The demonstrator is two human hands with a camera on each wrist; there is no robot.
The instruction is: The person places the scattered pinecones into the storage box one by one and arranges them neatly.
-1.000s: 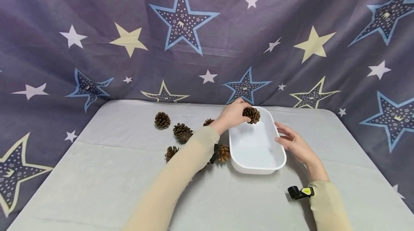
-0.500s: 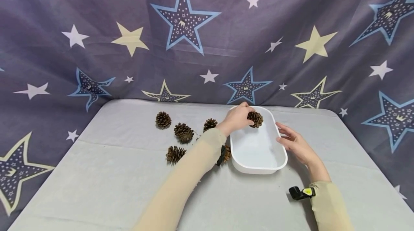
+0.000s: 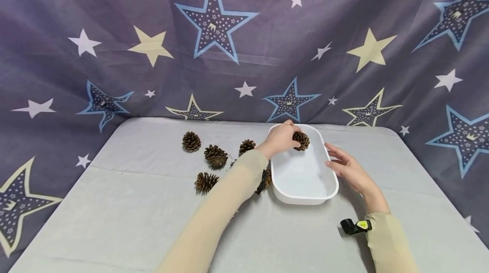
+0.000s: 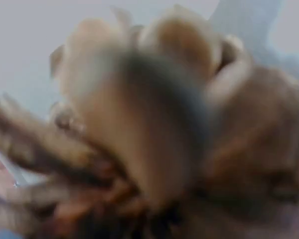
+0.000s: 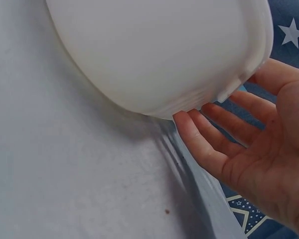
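Nearest you, your right forearm comes in from the lower right, and a small black clip with a yellow tag (image 3: 355,226) sits at the cuff of its sleeve. Your right hand (image 3: 349,170) lies against the right-hand wall of the white tub (image 3: 303,198). Its fingers (image 5: 202,144) are nearly straight and spread a little, and the fingertips touch the outside of the tub just under the rim; they press on it and are not curled round it. The palm stands apart from the wall.

The tub sits on the grey worktop (image 3: 126,213), its long side running away from you. Your left arm crosses in front of it from the lower left, and the sleeve hides part of a pine cone lying just beside the tub's left wall.

Further out, your left hand (image 3: 280,139) is over the far end of the tub. Its fingers are curled round a held pine cone (image 3: 301,140) and grip it from the left and above, with the cone at the tub's far inner end. The head view does not show whether the cone rests on the tub floor. The left wrist view is a close blur of brown scales and fingers, and nothing finer can be told from it.

To the left of the tub, loose pine cones (image 3: 215,156) lie scattered on the worktop, well apart from your right hand. Behind the worktop hangs a purple cloth with stars (image 3: 214,22).
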